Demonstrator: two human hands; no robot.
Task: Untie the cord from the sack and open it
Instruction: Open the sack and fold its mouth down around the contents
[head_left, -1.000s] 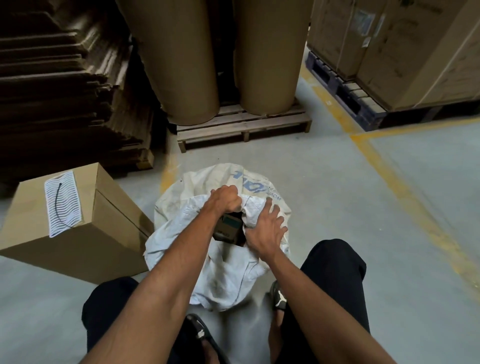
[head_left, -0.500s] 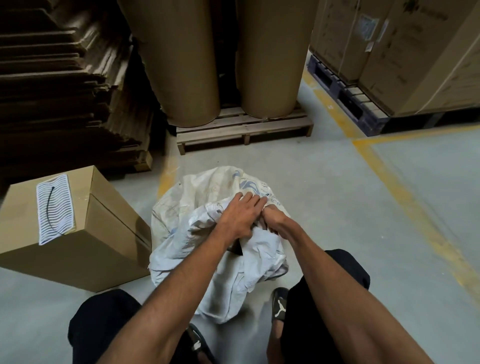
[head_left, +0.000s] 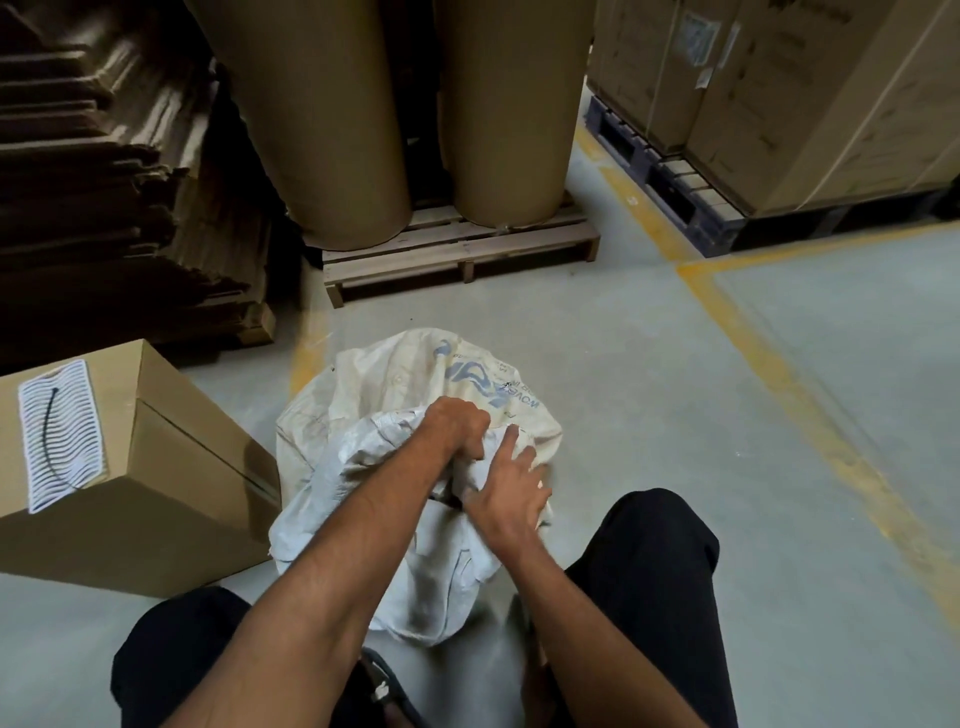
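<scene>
A white woven sack (head_left: 395, 379) with blue print stands on the floor between my knees, its top cloth crumpled and folded toward me. My left hand (head_left: 457, 428) is closed in a fist on a bunch of the sack's top cloth. Just below it, my right hand (head_left: 511, 491) lies on the cloth with its fingers spread, slightly blurred. A small dark gap (head_left: 448, 501) shows between the two hands. No cord shows on the sack; the hands hide its mouth.
A cardboard box (head_left: 171, 467) stands left of the sack, with a white ribbed pad (head_left: 78, 447) and a black cord-like strip (head_left: 49, 431) on top. Two big paper rolls (head_left: 498, 130) on a wooden pallet (head_left: 457, 254) stand behind. Flat cardboard stacks far left, boxed pallets right.
My right hand has drawn back from the sack mouth and spread its fingers. My left hand has closed into a fist on the cloth. The dark object seen in the mouth is now covered.
</scene>
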